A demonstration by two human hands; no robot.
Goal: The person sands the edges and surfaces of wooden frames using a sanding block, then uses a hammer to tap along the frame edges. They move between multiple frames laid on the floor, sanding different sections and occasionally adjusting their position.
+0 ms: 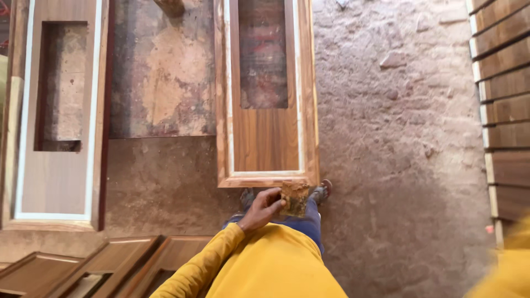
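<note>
The left hand (261, 209), on a yellow sleeve (204, 265), grips a worn brown sanding block (295, 198) by its left edge, holding it in the air just below the near end of a wooden door panel (267, 138) that lies on the dirt floor (397, 138). The right hand cannot be seen, only a scrap of yellow cloth at the lower right corner. A second, paler panel (58, 182) lies well apart at the left, more panels (105, 265) overlap at the lower left, and stacked boards (505, 110) line the right edge.
</note>
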